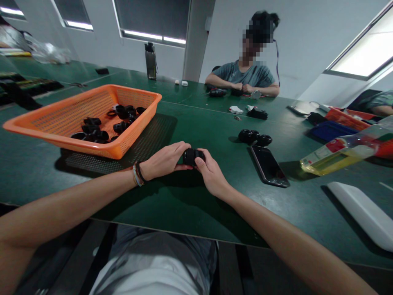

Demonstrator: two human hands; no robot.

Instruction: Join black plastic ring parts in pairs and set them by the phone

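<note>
Just above the green table (190, 119), a black cylindrical part (189, 156) with a ridged surface lies sideways between my two hands. My left hand (167, 159) closes on its left end, thumb below and fingers above. On its right end my right hand (211, 170) is wrapped, thumb at the near side. To the left stands an orange plastic basket (135, 141) with several black round parts (95, 130) inside. Several similar black parts (254, 137) sit together on the table to the right. My fingers hide some of the held part.
Right of my hands lie a smartphone (270, 166), a tilted bottle of yellow liquid (340, 149) and a white slab-like object (362, 213). Across the table a person (245, 76) sits behind a power drill (216, 92). A dark water bottle (150, 61) stands at the far edge.
</note>
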